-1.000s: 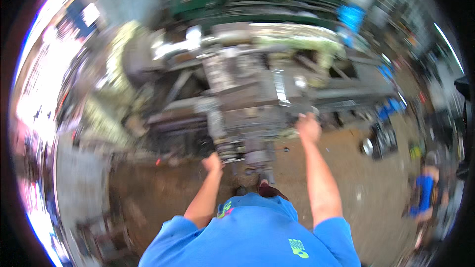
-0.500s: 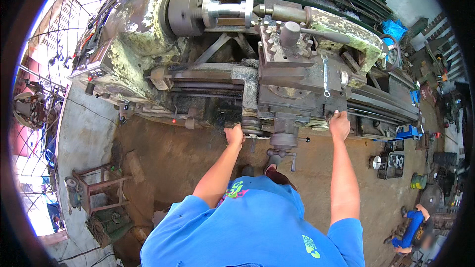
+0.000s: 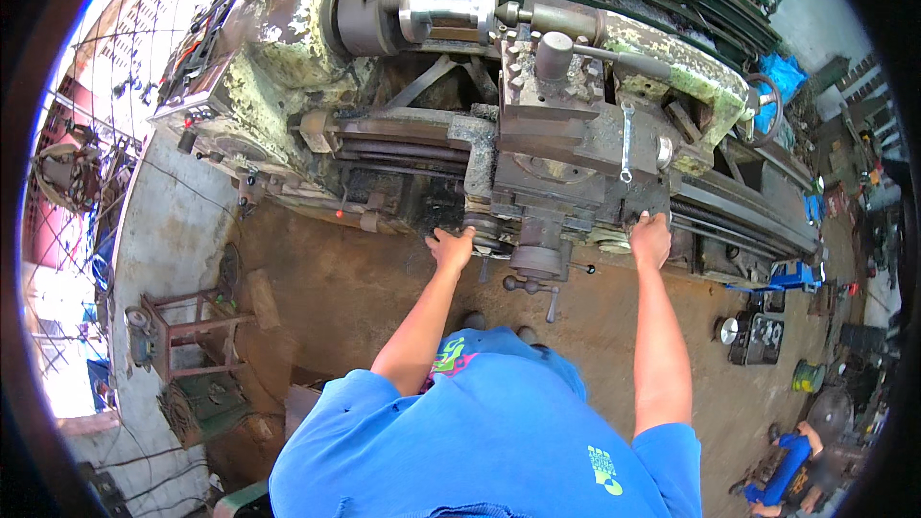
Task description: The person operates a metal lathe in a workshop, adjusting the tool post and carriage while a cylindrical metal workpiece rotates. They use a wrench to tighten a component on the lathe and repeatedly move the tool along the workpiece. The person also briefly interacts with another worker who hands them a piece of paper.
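Note:
A large worn metal lathe (image 3: 576, 144) fills the upper half of the view, with a shiny cylindrical workpiece (image 3: 441, 10) in its chuck. My left hand (image 3: 451, 247) grips the carriage handwheel (image 3: 483, 230) on the front of the apron. My right hand (image 3: 650, 238) rests on the right edge of the carriage (image 3: 614, 182), fingers curled over it. A wrench (image 3: 625, 139) lies on top of the carriage. A cross-slide crank handle (image 3: 537, 283) sticks out below, between my two hands.
A rusty metal stand (image 3: 182, 321) is on the concrete floor to my left. Tools and metal parts (image 3: 753, 336) lie on the floor at right. Another person in blue (image 3: 787, 465) crouches at lower right. Fencing runs along the far left.
The view has swung and steadied, so the lathe now shows sharply. Both hands stay on the carriage front, the left at the handwheel, the right on the right edge.

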A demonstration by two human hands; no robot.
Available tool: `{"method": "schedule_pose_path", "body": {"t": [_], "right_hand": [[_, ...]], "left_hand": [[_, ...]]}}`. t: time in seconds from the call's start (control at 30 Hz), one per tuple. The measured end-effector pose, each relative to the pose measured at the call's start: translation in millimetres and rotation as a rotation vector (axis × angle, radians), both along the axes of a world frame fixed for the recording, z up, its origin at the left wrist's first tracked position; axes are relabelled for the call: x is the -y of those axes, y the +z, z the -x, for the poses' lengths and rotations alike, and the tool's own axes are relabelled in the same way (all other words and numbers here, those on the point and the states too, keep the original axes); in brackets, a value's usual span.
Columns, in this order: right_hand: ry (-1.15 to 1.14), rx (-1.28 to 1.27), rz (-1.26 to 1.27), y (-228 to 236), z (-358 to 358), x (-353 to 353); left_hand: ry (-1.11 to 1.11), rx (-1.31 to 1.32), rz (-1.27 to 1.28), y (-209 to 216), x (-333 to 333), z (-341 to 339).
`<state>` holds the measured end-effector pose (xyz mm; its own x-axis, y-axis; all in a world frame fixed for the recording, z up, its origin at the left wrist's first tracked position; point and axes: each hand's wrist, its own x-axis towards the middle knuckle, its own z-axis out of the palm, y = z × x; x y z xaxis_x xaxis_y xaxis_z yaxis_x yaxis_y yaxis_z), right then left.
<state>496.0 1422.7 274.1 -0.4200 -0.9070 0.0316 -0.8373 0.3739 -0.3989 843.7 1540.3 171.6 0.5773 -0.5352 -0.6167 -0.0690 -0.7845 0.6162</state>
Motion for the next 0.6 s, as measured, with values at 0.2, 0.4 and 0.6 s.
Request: {"method": "schedule_pose_path", "body": {"t": [0.2,0.4,0.6], "right_hand": [[0.020,0.040,0.026,1,4,-3],[0.042,0.118,-0.023,5,7,-2],[0.088,0.114,-0.011,3,10,-6]], "left_hand": [[-0.121,0.131,-0.050,3,6,31],[-0.227,0.180,-0.108,-2,6,23],[-0.162,0.112,-0.119,2,5,24]]}}
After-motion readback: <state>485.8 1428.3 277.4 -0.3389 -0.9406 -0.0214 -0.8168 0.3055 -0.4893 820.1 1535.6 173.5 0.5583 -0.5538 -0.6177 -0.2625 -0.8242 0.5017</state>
